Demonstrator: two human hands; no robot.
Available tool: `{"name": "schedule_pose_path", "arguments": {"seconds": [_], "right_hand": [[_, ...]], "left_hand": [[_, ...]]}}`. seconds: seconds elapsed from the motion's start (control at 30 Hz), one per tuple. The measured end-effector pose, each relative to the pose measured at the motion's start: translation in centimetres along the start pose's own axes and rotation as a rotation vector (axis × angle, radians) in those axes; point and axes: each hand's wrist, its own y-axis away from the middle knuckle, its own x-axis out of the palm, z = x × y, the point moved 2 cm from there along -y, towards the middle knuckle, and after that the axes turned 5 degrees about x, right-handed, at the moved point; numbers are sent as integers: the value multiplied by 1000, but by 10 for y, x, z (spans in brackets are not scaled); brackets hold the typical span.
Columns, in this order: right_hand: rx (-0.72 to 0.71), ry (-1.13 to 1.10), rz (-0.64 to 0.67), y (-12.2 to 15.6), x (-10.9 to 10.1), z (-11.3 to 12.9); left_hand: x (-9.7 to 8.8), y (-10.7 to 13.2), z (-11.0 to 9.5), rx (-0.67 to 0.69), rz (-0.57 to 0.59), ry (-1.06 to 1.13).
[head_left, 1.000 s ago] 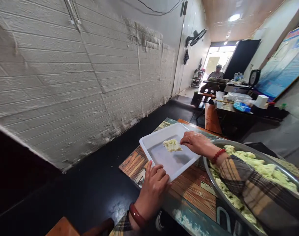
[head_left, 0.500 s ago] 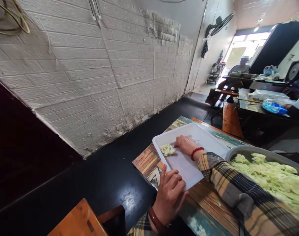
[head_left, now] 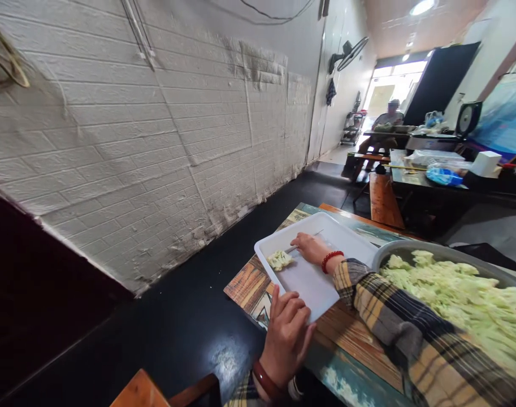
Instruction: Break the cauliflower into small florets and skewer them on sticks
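A shallow white plastic tray (head_left: 312,294) lies at an angle on the table. My right hand (head_left: 312,247), with a red bead bracelet at the wrist, reaches over it, fingers pinched on a thin skewer (head_left: 319,232). At the skewer's far-left end, a pale cauliflower piece (head_left: 280,260) rests inside the tray's left end. My left hand (head_left: 286,328), wearing a brown bangle, grips the tray's near rim with its fingers bent over the edge. Part of the skewer is hidden by my right hand.
A large grey basin (head_left: 382,254) heaped with cauliflower florets (head_left: 452,294) stands right of the tray, under my right forearm. The patterned wooden table (head_left: 245,282) ends at the left. A wooden stool (head_left: 139,390) is below. Farther back are a bench (head_left: 385,200) and a seated person (head_left: 389,116).
The view has turned slightly right, so the scene sits farther left. The skewer now shows more plainly on both sides of my right hand. My left hand stays at the tray's rim.
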Motion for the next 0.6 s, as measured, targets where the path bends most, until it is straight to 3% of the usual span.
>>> {"name": "schedule_pose_path", "arguments": {"seconds": [0.17,0.3,0.37,0.43,0.5,0.6], "right_hand": [[17,-87,-197,53,-60,-11],[49,-99,-278,130,-97,-8],[76,-98,-305,173,-101,-2],[39,-205,-450,216,-99,6],[101,-297,-588,258,-89,10],[305,-392,-767,319,-67,2]], "left_hand": [[-2,0,5,78,40,-69],[0,-9,3,190,-95,-73],[5,-18,-5,241,-187,-18],[15,-29,-19,281,-237,67],[27,-36,-39,340,-207,169],[46,-40,-72,413,-112,279]]}}
